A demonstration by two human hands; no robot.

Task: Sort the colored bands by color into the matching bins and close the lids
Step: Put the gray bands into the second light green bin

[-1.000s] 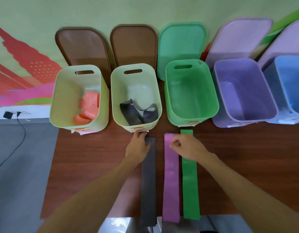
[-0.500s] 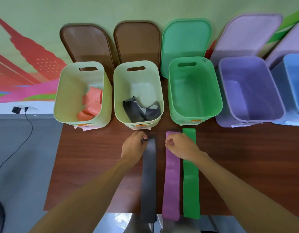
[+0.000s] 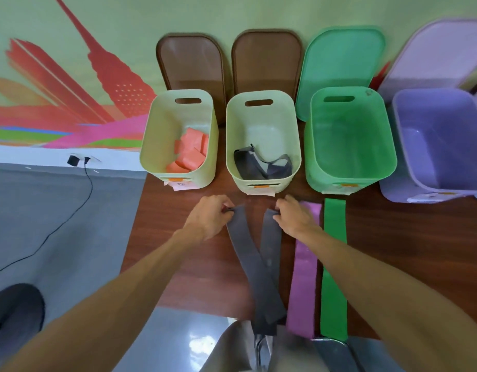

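Two grey bands lie crossed on the brown table [image 3: 393, 251], their far ends spread apart. My left hand [image 3: 209, 217] pinches the end of the left grey band [image 3: 244, 245]. My right hand [image 3: 295, 217] pinches the end of the right grey band [image 3: 270, 237]. To the right lie a purple band [image 3: 304, 277] and a green band [image 3: 334, 264], flat and parallel. Behind them stand open bins: a pale bin with orange bands [image 3: 151, 146], a pale bin with grey bands [image 3: 293, 157], an empty green bin [image 3: 390, 162] and a purple bin [image 3: 403, 146].
Lids lean against the wall behind the bins: two brown lids [image 3: 190, 63], a green lid [image 3: 342, 57] and a lilac lid [image 3: 435, 55]. The table's left edge drops to a grey floor with a black cable [image 3: 71, 218]. The bands' near ends hang over the front edge.
My right hand left the purple band and took hold of a second grey band. The grey bands, stacked before, are now pulled apart at their far ends. The view has shifted left.
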